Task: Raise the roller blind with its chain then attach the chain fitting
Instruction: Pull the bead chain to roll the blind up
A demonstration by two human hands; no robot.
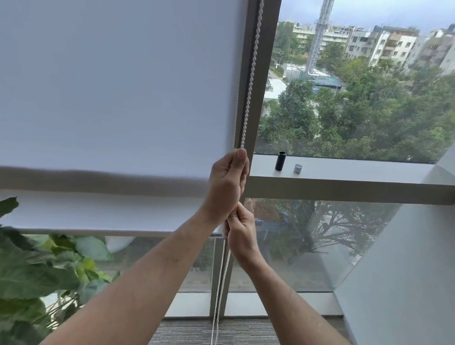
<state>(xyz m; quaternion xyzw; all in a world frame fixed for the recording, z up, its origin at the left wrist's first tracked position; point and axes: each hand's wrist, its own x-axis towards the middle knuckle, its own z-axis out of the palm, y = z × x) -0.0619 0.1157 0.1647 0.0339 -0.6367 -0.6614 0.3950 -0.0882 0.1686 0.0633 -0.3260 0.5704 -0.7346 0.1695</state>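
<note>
Fingers of the left hand are curled tight round the bead chain, with the right hand pinching it just below, stacked like that for hand-over-hand pulling I'd guess. Chain's white, hanging against the window frame, loop dangling underneath. Roller blind, left of the frame, is plain white and mostly down.

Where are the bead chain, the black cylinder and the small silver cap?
bead chain (253, 72), head view, on its thick strand above the hands
black cylinder (280, 161), head view, mid-body
small silver cap (298, 169), head view, its side
</note>
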